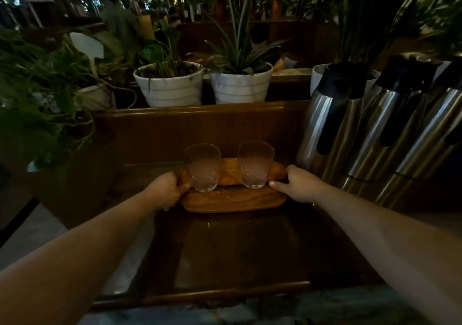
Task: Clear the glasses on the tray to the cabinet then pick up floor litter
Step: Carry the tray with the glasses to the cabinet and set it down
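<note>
Closest to the camera there's a dark wooden counter (225,297) with a glossy inset panel framed by a raised wood lip, pretty dim and reflective. Both bare forearms reach out over it to a small oval wooden tray (232,201), smooth grain, rounded ends, sitting toward the counter's far edge. The left hand (167,189) is curled around the tray's left end, thumb on top and fingers tucked under, so it's gripping it. The right hand (296,183) is wrapped on the right end with the thumb lying flat along the rim. Two clear tumblers stand upright on the tray, slightly tapered with thick bases: the left glass (202,167) right by the left thumb, the right glass (255,164) just beside the right thumb. At the counter's right edge stand three brushed steel flasks (375,129) with black tops. Past the wooden back rail are two ribbed white ceramic pots (170,87) with leafy plants.
</note>
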